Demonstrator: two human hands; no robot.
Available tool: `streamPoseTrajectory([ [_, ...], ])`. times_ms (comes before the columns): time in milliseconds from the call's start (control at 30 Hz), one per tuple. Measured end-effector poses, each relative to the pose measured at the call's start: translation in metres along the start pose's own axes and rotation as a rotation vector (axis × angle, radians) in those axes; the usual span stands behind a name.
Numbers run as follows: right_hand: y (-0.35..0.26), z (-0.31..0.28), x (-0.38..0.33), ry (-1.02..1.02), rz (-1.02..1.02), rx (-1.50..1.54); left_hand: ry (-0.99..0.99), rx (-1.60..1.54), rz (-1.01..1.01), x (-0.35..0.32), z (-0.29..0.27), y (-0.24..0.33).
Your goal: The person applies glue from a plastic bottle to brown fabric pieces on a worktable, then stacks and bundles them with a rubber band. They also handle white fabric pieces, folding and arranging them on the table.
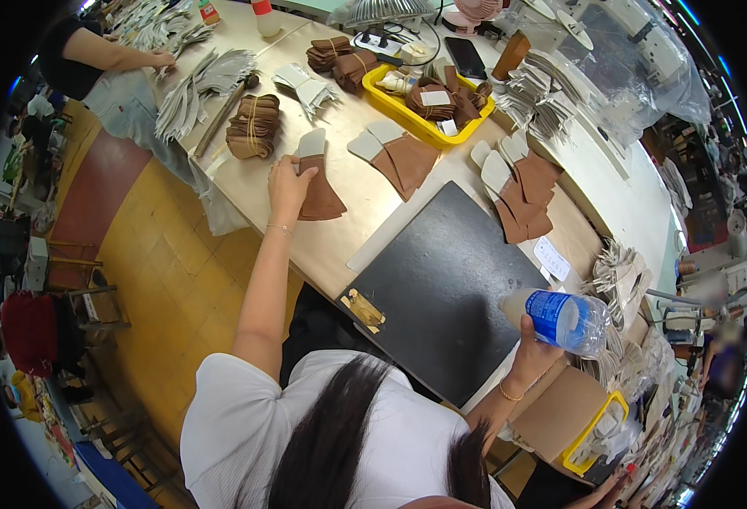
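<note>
Your left hand (289,182) is touching a flared, flat brown piece with a pale grey rounded end (323,199), which is lying on the tan tabletop (310,242). Thumb is stretching over the piece, other fingers are curling at its left edge; can't tell if they're pinching. Piece is looking smooth, narrow at the grey end, widening toward you. Your right hand (533,356) is gripping a clear plastic bottle with a blue label (556,318), fingers wrapping it; bottle is tilting sideways over the right side of a flat black rectangular board (441,288). Its contents aren't showing clearly.

Similar brown-and-grey pieces (403,165) are fanning out beyond the board; a banded brown bundle (253,127) is sitting left of your piece. Farther back, a yellow plastic basket (407,117) is holding brown bundles and whitish bits. Lower right, a second yellow basket (590,431) is holding crumpled white material. Upper left, another person's hand (163,61) is reaching by fanned grey-white pieces (208,85).
</note>
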State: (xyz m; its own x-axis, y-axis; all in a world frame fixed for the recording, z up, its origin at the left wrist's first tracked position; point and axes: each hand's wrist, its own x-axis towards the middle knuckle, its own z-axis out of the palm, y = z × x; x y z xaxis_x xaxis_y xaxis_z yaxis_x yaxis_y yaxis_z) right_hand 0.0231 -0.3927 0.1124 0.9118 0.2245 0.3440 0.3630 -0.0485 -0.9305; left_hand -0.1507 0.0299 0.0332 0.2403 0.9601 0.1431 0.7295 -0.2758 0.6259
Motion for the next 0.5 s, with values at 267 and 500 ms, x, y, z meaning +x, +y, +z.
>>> streamPoseTrajectory([
  [267, -0.009, -0.015, -0.011, 0.028, -0.002, -0.096, -0.124, -0.123, -0.116, 0.009, -0.007, -0.005],
  [500, -0.020, -0.013, -0.012, 0.020, 0.020, -0.067, -0.128, -0.573, -0.002, 0.017, -0.013, -0.010],
])
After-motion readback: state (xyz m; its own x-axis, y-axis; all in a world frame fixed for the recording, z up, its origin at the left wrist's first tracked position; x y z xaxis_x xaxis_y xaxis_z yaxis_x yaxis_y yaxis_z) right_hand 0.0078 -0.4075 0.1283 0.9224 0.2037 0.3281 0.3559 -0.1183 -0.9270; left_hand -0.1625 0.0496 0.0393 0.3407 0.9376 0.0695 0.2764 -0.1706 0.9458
